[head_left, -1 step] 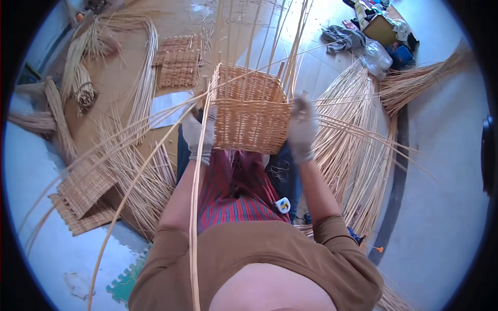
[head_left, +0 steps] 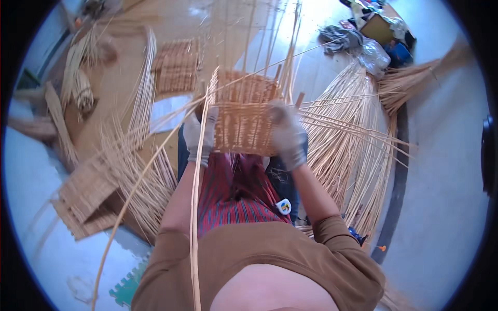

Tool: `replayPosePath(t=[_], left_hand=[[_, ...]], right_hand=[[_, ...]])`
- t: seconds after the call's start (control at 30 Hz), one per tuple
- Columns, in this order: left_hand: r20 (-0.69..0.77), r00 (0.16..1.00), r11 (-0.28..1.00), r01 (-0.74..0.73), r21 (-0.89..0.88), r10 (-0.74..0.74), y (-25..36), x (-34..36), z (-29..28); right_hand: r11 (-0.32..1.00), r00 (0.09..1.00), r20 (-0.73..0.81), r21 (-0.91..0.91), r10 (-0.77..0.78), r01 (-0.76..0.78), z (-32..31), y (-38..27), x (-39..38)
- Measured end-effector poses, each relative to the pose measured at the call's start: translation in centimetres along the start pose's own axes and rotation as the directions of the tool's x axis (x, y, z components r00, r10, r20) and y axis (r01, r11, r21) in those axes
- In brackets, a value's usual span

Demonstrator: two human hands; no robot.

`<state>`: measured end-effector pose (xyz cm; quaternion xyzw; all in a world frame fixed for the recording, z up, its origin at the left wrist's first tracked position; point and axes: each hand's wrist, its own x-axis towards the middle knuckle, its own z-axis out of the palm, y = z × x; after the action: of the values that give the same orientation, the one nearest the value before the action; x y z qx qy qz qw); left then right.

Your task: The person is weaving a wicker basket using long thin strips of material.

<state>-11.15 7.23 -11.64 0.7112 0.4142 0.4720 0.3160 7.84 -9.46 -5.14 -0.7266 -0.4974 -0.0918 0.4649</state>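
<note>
A rectangular wicker basket [head_left: 243,127] is held over my lap, its long stakes standing up and out from the rim. My left hand [head_left: 201,136], in a pale knit glove, is closed round the basket's left edge, beside canes that run down toward me. Against the right part of the front wall lies my gloved right hand [head_left: 288,132]; motion smears its fingers. A short thick peg [head_left: 300,99] sticks up at the right corner. Loose cane ends [head_left: 363,128] reach out to the right of that hand.
Long loose canes [head_left: 342,155] fan over the floor at right. Woven panels [head_left: 177,67] lie ahead, and more panels [head_left: 88,192] at left. Cane bundles [head_left: 83,90] lie far left. A cloth-and-bag pile [head_left: 376,41] sits far right. A white tape measure [head_left: 284,207] rests on my striped apron.
My right hand has moved left from the basket's right corner onto its front wall, uncovering the peg there. My left hand stays at the left edge.
</note>
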Motion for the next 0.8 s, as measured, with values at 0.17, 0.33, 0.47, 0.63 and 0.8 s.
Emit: replayPosePath(t=[0.17, 0.33, 0.47, 0.63, 0.8], left_hand=[[0.227, 0.967, 0.882, 0.205, -0.425, -0.116, -1.5, 0.2, -1.8], [0.407, 0.866, 0.868, 0.417, -0.270, -0.290, 2.8, -0.4, -7.3], [0.348, 0.932, 0.993, -0.071, -0.091, 0.099, 4.7, 0.3, -8.1], [0.212, 0.977, 0.998, -0.016, 0.068, 0.001, 4.4, -0.9, -7.0], [0.211, 0.977, 0.981, 0.000, 0.193, -0.042, 3.9, -1.9, -7.9]], right_hand=[[0.713, 0.802, 0.238, 0.634, -0.548, 0.299, 6.1, -12.6, -0.7], [0.608, 0.630, 0.151, 0.502, -0.762, 0.616, 7.1, -14.2, -1.0], [0.694, 0.318, 0.646, 0.481, -0.694, 0.536, 3.9, -10.8, -2.1], [0.658, 0.669, 0.217, 0.543, -0.711, 0.522, 3.2, -11.1, -1.4], [0.617, 0.601, 0.264, 0.599, -0.754, 0.511, 4.0, -13.7, 0.4]])
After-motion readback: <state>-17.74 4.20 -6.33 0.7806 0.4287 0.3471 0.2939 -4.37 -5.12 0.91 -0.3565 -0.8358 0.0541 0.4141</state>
